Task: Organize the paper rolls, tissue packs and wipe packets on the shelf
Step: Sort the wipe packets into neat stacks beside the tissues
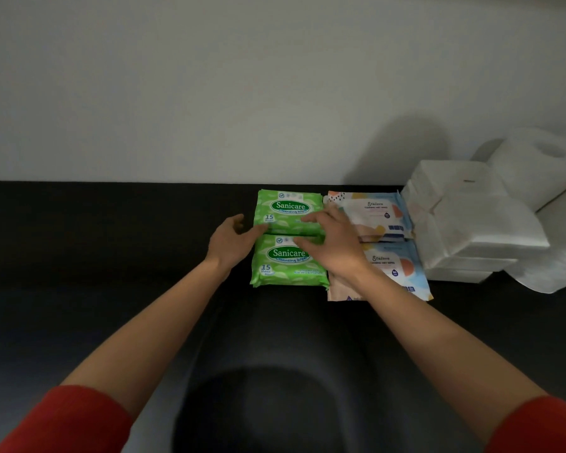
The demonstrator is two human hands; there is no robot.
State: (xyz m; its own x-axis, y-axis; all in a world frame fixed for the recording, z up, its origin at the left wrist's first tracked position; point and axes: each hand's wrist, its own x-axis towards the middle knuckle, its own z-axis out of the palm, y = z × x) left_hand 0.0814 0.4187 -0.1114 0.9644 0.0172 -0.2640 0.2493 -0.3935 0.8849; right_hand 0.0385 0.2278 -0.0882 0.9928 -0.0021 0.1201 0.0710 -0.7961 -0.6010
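Packets of green wipes (286, 273) sat by the shelf's (111, 256) back edge; open left hand (231, 245) touched their side, open right hand (334, 246) lay atop.

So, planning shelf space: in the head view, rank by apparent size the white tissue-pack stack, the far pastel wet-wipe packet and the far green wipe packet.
1. White plastic-wrapped tissue-pack stack
2. Far pastel wet-wipe packet, partly hidden by the right hand
3. Far green wipe packet, slightly smaller

Glossy plastic green wipe packets (290, 237), seemingly matt dark shelf (111, 243), soft white paper rolls (536, 165).
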